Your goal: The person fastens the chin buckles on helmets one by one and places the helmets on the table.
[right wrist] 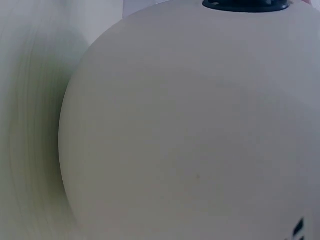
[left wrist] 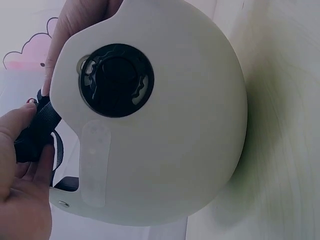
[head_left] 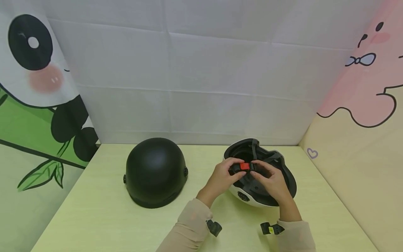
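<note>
Head view: the upturned white plastic helmet with black lining [head_left: 244, 196] lies right of centre on the pale table [head_left: 100, 217]; the left hand [head_left: 221, 176] and right hand [head_left: 272, 182] pinch its red-and-black strap buckle [head_left: 245, 166] between fingertips; a black dome helmet [head_left: 155, 171] sits left of them; left wrist view: fingers [left wrist: 27, 150] curl round the black strap [left wrist: 37, 132] at the left edge; right wrist view: only the white shell [right wrist: 200, 140] shows, and the fingers cannot be told.

We see both forearms in long beige sleeves, soft knit-looking fabric, cuffs ending at the wrists; left hand [head_left: 221, 176] and right hand [head_left: 273, 182] are bare, no gloves or rings visible. Under each wrist there's a small black strap-mounted clip: left wrist mount [head_left: 214, 227], and right wrist mount [head_left: 272, 229] with a small yellow mark on it.
</note>
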Motion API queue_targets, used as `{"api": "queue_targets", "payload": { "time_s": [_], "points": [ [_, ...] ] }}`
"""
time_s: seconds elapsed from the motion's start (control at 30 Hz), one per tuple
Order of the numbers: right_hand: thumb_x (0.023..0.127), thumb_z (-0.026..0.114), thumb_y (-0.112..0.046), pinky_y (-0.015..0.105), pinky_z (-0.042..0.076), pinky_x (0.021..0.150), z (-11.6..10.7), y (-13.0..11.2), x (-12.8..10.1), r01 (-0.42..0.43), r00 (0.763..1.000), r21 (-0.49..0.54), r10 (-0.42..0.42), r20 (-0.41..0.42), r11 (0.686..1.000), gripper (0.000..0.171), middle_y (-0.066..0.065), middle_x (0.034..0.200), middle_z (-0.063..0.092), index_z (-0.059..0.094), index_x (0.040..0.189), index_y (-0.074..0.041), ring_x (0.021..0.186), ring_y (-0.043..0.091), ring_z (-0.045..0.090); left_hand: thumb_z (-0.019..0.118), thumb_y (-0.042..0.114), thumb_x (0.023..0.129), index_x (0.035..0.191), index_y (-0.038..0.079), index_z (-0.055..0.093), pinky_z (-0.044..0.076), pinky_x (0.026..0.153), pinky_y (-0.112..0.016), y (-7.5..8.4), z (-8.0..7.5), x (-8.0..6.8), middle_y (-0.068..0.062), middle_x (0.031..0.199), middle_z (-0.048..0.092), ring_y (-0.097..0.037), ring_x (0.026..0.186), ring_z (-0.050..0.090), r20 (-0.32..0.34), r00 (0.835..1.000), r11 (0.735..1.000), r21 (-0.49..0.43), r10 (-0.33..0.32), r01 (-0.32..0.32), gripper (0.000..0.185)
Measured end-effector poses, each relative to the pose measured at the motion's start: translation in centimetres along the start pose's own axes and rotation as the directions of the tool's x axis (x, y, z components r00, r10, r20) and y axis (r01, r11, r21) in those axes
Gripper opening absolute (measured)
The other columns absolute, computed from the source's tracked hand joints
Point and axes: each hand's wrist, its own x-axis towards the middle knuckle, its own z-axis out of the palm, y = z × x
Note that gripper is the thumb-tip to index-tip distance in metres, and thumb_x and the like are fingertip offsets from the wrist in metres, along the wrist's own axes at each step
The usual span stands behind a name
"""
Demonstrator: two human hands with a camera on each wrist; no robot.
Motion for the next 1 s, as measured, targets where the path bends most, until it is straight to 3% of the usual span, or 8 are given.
{"api": "queue_targets", "payload": {
  "time_s": [0.37,1.0],
  "points": [
    [0.085,0.064,-0.012,0.020,0.045,0.075,-0.29,-0.53,-0.10,-0.021,1.000,-0.035,0.021,0.014,0.999,0.036,0.014,0.114,0.057,0.056,0.118,-0.001,0.099,0.014,0.054,0.064,0.030,0.084,0.123,0.015,0.053,0.042,0.083,-0.025,0.18,-0.04,-0.07,0.005,0.118,0.051,-0.009,0.105,0.049,0.021,0.999,0.999,0.032,-0.030,0.029,0.043],
    [0.084,0.065,-0.011,0.022,0.046,0.074,-0.94,-0.20,-0.02,-0.032,0.999,-0.069,0.035,0.036,0.997,0.038,0.016,0.109,0.058,0.055,0.120,0.000,0.096,0.028,0.056,0.066,0.027,0.084,0.122,0.012,0.054,0.043,0.081,-0.023,0.16,-0.10,-0.04,0.004,0.119,0.050,-0.007,0.101,0.049,0.029,1.000,0.997,0.078,-0.005,0.003,0.043]
  ]
}}
